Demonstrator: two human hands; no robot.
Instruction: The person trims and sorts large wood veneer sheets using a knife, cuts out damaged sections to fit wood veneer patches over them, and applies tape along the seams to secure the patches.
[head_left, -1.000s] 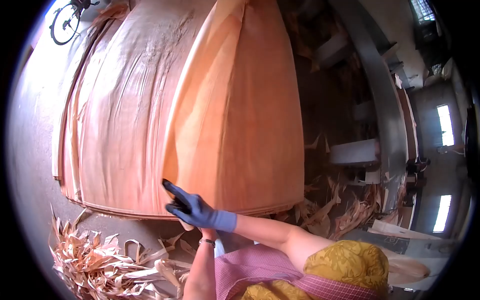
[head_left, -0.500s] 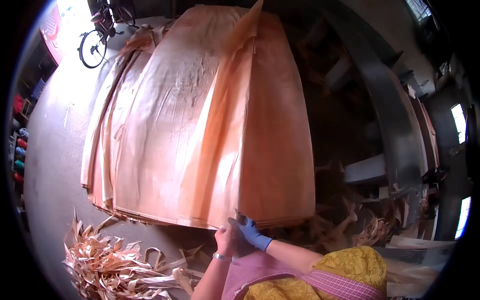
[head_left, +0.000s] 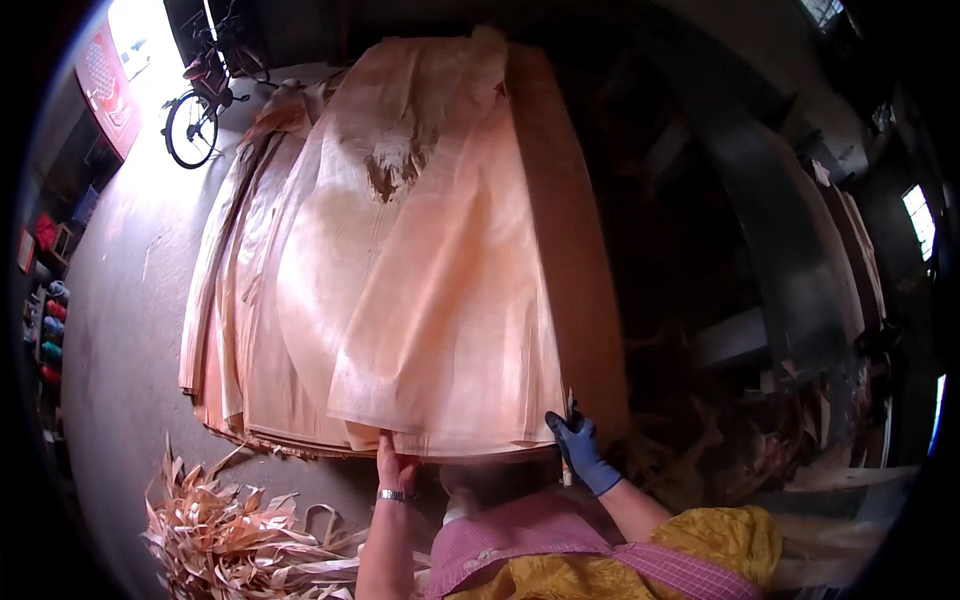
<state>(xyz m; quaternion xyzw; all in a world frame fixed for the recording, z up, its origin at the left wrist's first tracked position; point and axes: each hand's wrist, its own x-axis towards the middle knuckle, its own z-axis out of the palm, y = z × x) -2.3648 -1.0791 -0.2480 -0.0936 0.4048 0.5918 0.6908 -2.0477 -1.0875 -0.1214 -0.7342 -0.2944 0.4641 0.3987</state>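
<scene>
Veneer sheet [head_left: 450, 330], pinkish tan, lightly creased, left hand [head_left: 394, 464] pinching its near edge, right hand [head_left: 582, 448] gripping slim tool [head_left: 567, 474]

The apron [head_left: 525, 533] is pink checked, the sleeve [head_left: 725, 540] patterned mustard-yellow, the glove [head_left: 590, 458] blue with black fingertips [head_left: 556, 424], the sheet [head_left: 455, 330] orange-pink.

Thin pinkish-orange sheet [head_left: 455, 330], lightly creased, spread across a broad layered stack [head_left: 270, 350]

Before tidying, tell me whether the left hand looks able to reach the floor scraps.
Probably yes, stooping: no obstacle shows between the left hand and the scraps, though it's at the sheet's near edge.
</scene>
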